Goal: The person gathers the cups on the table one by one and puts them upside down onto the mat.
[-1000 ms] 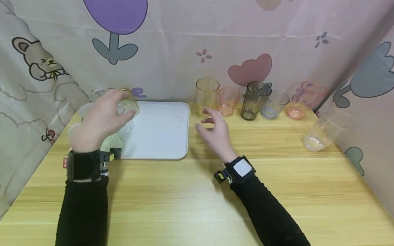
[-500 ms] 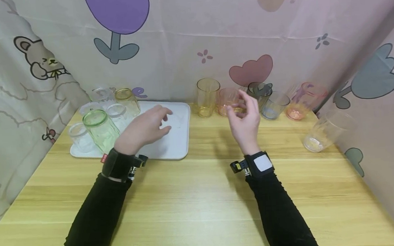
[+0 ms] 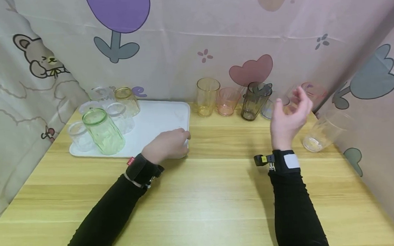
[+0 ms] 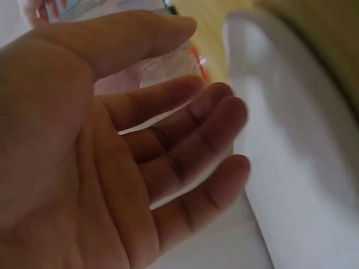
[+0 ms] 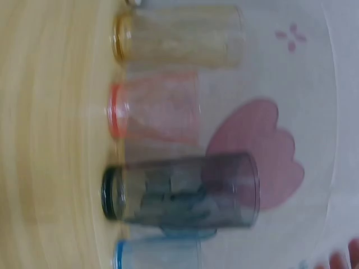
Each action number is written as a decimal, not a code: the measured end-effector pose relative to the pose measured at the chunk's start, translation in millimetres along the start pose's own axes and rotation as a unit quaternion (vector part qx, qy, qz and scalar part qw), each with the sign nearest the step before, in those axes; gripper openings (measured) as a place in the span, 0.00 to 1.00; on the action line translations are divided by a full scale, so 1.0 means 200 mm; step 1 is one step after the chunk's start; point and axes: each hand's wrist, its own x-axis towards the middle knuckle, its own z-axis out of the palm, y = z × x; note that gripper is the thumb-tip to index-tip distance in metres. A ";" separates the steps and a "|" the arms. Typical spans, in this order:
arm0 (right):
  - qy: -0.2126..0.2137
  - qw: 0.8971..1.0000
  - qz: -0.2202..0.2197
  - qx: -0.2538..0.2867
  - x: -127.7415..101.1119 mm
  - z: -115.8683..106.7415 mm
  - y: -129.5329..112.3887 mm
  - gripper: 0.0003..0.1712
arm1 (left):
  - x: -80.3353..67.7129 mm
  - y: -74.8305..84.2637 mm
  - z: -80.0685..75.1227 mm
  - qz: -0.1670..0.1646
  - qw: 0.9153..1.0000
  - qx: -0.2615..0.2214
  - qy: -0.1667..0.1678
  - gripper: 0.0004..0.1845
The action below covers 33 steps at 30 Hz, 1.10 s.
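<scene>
My left hand (image 3: 171, 142) lies at the front right corner of the white tray (image 3: 160, 117), holding nothing. In the left wrist view its palm is bare, its fingers (image 4: 216, 120) are relaxed, and the tray's rim (image 4: 286, 140) is just beyond them. My right hand (image 3: 288, 112) is raised and open, with spread fingers, in front of the blue glass (image 3: 267, 111). Left of it stand a dark grey glass (image 3: 255, 100), a pink glass (image 3: 227, 101) and an amber glass (image 3: 207, 96). The right wrist view shows the same amber glass (image 5: 179, 36), pink glass (image 5: 154, 106) and dark grey glass (image 5: 179, 190).
On the tray's left end several glasses stand upside down, among them a green one (image 3: 103, 131) and a small amber one (image 3: 127, 100). A reddish glass (image 3: 312, 92) and a large clear glass (image 3: 322, 131) lean at the right curtain wall. The wooden table (image 3: 201, 197) is walled by printed curtains.
My left hand let go of the small amber glass on the tray and drew back to the tray's front right corner. My right hand rose and swept right along the row of glasses.
</scene>
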 end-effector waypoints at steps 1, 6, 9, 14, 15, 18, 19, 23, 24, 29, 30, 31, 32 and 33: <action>0.023 1.000 -0.003 -0.015 0.01 -0.02 -0.01 0.31 | 0.01 0.01 0.01 -0.001 1.000 -0.001 -0.009 0.18; 0.137 0.989 -0.022 -0.055 0.04 -0.10 -0.05 0.46 | 0.01 0.03 0.04 0.006 1.000 0.001 -0.027 0.07; 0.192 0.978 -0.018 -0.076 0.06 -0.13 -0.03 0.59 | 0.01 0.03 0.05 0.008 1.000 0.004 -0.026 0.05; 0.243 0.963 0.050 -0.109 0.12 -0.20 0.03 0.78 | 0.01 0.04 0.05 0.009 1.000 0.012 -0.023 0.06; 0.249 0.959 0.073 -0.113 0.14 -0.22 0.04 0.80 | 0.01 0.04 0.06 0.009 1.000 0.012 -0.023 0.06; 0.264 0.949 0.145 -0.093 0.18 -0.29 0.05 0.84 | 0.01 0.04 0.06 0.008 1.000 0.016 -0.022 0.06; 0.267 0.946 0.167 -0.081 0.19 -0.31 0.06 0.85 | 0.01 0.04 0.06 0.007 1.000 0.017 -0.022 0.06; 0.276 0.936 0.217 -0.038 0.22 -0.35 0.10 0.89 | 0.01 0.05 0.06 0.005 1.000 0.014 -0.022 0.05; 0.275 0.935 0.223 -0.030 0.23 -0.36 0.11 0.89 | 0.01 0.05 0.06 0.004 1.000 0.014 -0.023 0.05; 0.263 0.935 0.236 0.008 0.23 -0.38 0.19 0.88 | 0.01 0.05 0.06 0.004 1.000 0.013 -0.022 0.04; 0.261 0.935 0.239 0.021 0.23 -0.38 0.21 0.87 | 0.01 0.05 0.05 0.005 1.000 0.013 -0.022 0.04; 0.258 0.935 0.242 0.035 0.23 -0.38 0.23 0.87 | 0.01 0.05 0.05 0.005 1.000 0.013 -0.022 0.04; 0.256 0.933 0.246 0.052 0.24 -0.39 0.25 0.87 | 0.01 0.05 0.05 0.004 1.000 0.013 -0.023 0.04; 0.253 0.932 0.251 0.065 0.24 -0.39 0.26 0.86 | 0.00 0.05 0.05 0.004 1.000 0.012 -0.023 0.04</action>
